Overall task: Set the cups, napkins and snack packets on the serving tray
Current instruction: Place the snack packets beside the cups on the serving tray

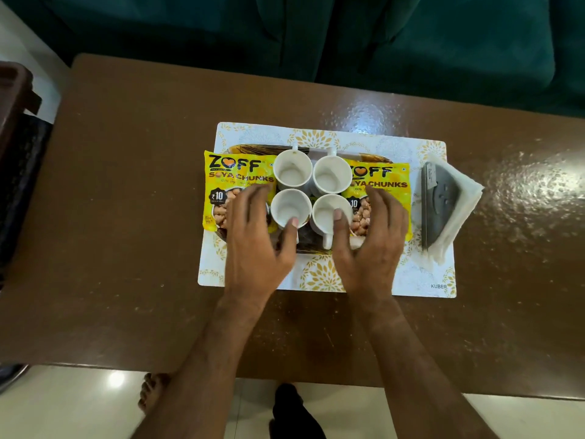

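My left hand (253, 245) and right hand (370, 245), fingers spread and gripping nothing, hover over four white cups (311, 193) between two Zoff packets (234, 177) on the tray (247, 149); napkins (456, 210) lie off the tray's right edge.

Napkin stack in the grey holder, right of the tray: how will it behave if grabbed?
The napkins look thin and layered, so probably floppy and light. Only the grey holder seems to pin them; a pull on top likely takes just a few. Corners overhang the placemat and may fold.
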`<state>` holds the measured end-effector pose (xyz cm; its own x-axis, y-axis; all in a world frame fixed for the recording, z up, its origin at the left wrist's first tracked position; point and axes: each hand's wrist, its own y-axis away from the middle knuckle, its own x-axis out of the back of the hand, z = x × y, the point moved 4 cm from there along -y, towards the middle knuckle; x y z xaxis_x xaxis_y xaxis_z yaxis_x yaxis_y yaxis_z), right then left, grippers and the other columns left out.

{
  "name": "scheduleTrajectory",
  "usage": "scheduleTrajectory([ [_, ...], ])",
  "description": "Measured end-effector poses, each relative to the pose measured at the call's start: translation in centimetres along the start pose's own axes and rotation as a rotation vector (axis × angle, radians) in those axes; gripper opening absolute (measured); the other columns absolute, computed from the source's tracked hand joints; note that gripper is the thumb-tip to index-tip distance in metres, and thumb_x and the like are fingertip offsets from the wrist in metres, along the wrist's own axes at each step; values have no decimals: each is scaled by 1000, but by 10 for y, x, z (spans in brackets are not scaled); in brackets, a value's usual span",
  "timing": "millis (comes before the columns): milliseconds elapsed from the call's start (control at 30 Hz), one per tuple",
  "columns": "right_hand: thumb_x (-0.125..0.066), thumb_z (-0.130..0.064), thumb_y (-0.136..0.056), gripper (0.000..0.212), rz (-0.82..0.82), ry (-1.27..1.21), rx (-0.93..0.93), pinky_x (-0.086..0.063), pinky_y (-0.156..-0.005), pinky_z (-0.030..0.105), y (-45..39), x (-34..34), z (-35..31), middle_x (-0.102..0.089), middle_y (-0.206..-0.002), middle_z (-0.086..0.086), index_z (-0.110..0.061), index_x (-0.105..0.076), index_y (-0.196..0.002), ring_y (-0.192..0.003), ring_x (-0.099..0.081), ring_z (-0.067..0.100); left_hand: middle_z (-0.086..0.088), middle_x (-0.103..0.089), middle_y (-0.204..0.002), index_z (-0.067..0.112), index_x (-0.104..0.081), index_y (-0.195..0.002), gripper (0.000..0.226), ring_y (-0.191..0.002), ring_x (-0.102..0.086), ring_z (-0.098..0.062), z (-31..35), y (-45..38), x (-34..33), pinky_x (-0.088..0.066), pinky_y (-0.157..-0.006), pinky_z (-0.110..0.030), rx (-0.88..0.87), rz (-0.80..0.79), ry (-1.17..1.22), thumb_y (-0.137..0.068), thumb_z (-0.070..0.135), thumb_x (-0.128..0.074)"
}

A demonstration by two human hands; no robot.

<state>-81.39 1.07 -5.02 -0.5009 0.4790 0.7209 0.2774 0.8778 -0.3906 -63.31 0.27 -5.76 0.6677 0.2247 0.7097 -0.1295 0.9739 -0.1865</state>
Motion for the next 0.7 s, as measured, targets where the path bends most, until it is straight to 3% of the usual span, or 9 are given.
scheduleTrajectory([
  [100,-76,-31,-86,63,-111,-11,70,-44,-108,43,10,-9,-7,-59,-132,22,6,-58,-133,-126,-55,36,-13,-51,-139,3,-53,-137,62,-133,-48,-27,7,3,-9,-40,-112,-33,-5,-70,16,-87,35,-70],
  [200,-79,-30,-82,66,-162,-11,60,-39,-112,34,12,-14,-4,-59,-134,21,5,-58,-134,-127,-55,34,-13,-52,-139,3,-51,-138,66,-133,-48,-27,7,2,-12,-41,-112,-34,-2,-111,22,-83,36,-68],
  [533,-77,-24,-84,56,-152,-10,78,-47,-107,41,11,-16,-1,-63,-127,22,6,-62,-128,-123,-59,36,-7,-53,-137,8,-49,-142,66,-132,-50,-24,3,1,-15,-47,-109,-39,-3,-146,16,-82,31,-65],
  [700,-76,-23,-83,57,-158,-17,81,-43,-110,35,11,-18,0,-63,-128,22,6,-61,-129,-124,-58,35,-7,-53,-139,8,-49,-142,67,-133,-49,-24,3,0,-15,-47,-109,-42,4,-165,21,-82,32,-64],
])
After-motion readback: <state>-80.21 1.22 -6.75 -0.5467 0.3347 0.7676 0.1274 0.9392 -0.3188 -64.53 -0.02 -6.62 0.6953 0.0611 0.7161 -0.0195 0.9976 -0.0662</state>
